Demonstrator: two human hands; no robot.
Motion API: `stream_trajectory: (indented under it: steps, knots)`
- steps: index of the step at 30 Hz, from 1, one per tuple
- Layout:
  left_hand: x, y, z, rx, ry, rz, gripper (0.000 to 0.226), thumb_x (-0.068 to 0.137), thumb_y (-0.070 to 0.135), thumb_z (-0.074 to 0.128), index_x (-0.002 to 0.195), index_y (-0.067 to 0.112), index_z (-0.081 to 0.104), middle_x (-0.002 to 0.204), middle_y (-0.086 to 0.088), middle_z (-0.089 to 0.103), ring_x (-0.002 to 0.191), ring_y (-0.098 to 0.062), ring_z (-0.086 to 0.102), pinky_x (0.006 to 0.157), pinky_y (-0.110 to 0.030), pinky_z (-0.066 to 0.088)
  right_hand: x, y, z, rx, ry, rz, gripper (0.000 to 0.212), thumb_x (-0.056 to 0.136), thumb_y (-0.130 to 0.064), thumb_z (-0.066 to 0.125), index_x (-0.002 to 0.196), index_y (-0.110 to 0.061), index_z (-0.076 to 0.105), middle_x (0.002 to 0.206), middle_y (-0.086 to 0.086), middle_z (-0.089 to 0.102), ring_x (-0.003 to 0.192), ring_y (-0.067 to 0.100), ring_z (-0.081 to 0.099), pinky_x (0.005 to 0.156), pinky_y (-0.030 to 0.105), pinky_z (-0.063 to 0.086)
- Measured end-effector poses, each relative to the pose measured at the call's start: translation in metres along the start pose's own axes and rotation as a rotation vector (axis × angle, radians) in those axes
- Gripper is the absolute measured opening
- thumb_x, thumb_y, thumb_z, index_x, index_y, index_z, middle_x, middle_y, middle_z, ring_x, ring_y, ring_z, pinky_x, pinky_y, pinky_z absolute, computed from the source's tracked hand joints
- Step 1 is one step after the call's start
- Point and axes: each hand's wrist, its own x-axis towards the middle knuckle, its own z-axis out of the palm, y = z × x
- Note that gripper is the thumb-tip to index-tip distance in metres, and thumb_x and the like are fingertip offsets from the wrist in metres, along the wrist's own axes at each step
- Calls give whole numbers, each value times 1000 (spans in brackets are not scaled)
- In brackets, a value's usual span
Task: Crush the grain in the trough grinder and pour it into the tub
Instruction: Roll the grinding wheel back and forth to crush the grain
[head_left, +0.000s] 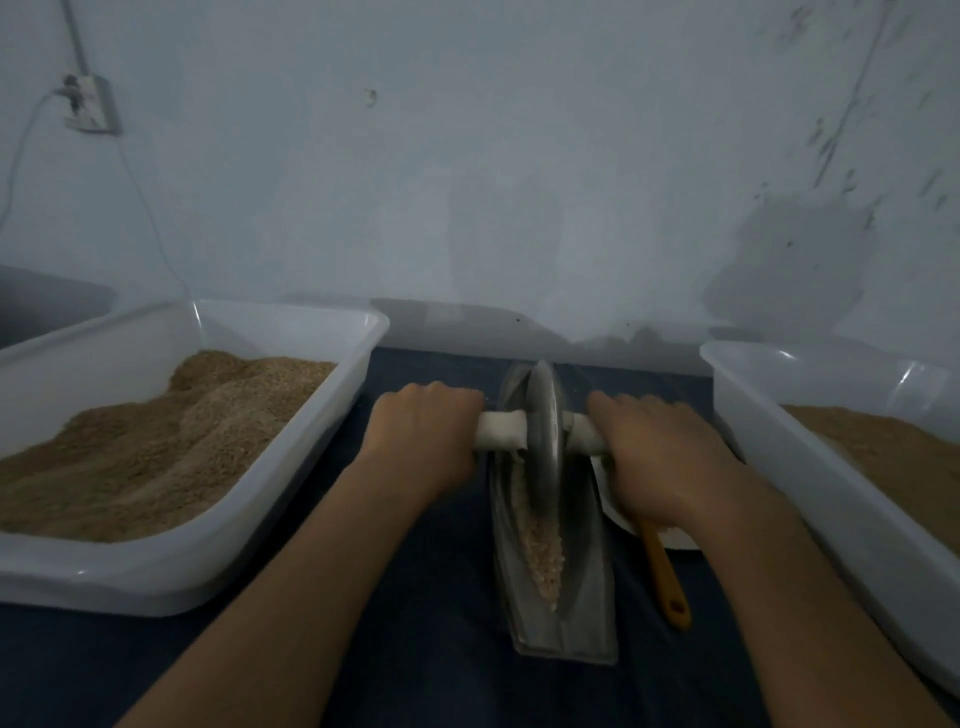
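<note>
Both hands, left hand (423, 439) and right hand (657, 457), grip the wheel's handle (501, 435), crushing grain (543, 551) in the trough (587, 587); next, roll the wheel (542, 441) nearer.

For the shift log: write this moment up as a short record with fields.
stage: crushing, nothing poured yet
tool: grey metal grinding wheel upright in the boat-shaped metal trough
left hand: grips the white axle handle on the wheel's left
right hand: grips the axle on the wheel's right
trough contents: pale coarse grain on the near side of the wheel
left white plastic tub: heaped with brown grain
right white plastic tub: holds brown grain, partly out of view
extra: yellow-handled utensil lying right of the trough
</note>
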Motion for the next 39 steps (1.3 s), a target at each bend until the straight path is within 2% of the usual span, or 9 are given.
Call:
stream_trajectory:
  steps: [6,13,15,19,23,27,31,34,39]
  knots:
    - [-17,-19,-18,-131,-396,111,37,85,39,77,121,36,65,110,7,71,100,-17,68,93,-45,57,-11,11,-22,133,-210,4,25,74,-27,78,61,-34,58,66,-11,61,63,6,58,51,24,42]
    - [-2,1,3,42,88,-33,24,92,35,66,93,30,42,101,-1,67,94,-27,66,72,-38,36,19,2,8,8,65,181,7,90,-29,62,91,-31,55,93,-3,62,76,20,48,67,33,35]
    - [-1,2,3,56,103,-26,24,92,34,66,95,29,43,104,-1,67,96,-27,66,73,-38,36,19,4,10,7,46,181,7,92,-28,61,93,-30,54,97,-2,63,76,20,48,68,33,36]
    - [-9,-14,-14,-69,-278,60,32,87,37,74,117,33,62,114,3,69,104,-24,67,90,-43,54,-1,9,-12,34,-235,84,15,79,-30,73,82,-35,59,82,-9,62,70,9,56,58,29,46]
    - [-20,-23,-25,-187,-507,118,33,84,39,79,113,34,66,93,12,68,82,-8,66,73,-32,52,-15,9,-23,56,-341,61,19,70,-34,78,86,-36,68,76,-11,66,69,5,63,63,28,56]
    - [-9,-16,-11,-140,-287,41,34,86,35,76,117,31,62,113,3,68,104,-22,66,91,-44,54,8,7,-8,-4,-178,111,12,81,-24,69,86,-33,63,82,-9,60,71,11,56,58,29,41]
    - [2,3,8,90,126,-73,28,90,29,69,112,25,53,116,-2,59,114,-27,52,83,-42,39,29,5,23,-14,125,215,12,93,-19,59,93,-28,51,96,-3,61,87,21,59,68,34,39]
    - [5,7,14,114,223,-71,26,90,26,69,109,25,51,112,-1,60,111,-26,52,79,-39,33,27,10,34,5,189,212,17,93,-20,59,90,-29,44,93,-3,61,82,20,55,65,34,37]
    - [-6,-15,-12,-64,-211,49,28,87,36,72,113,34,61,111,3,67,103,-25,66,88,-42,54,-2,17,-3,84,-191,75,19,79,-31,71,77,-36,52,84,-9,61,73,11,57,60,30,45]
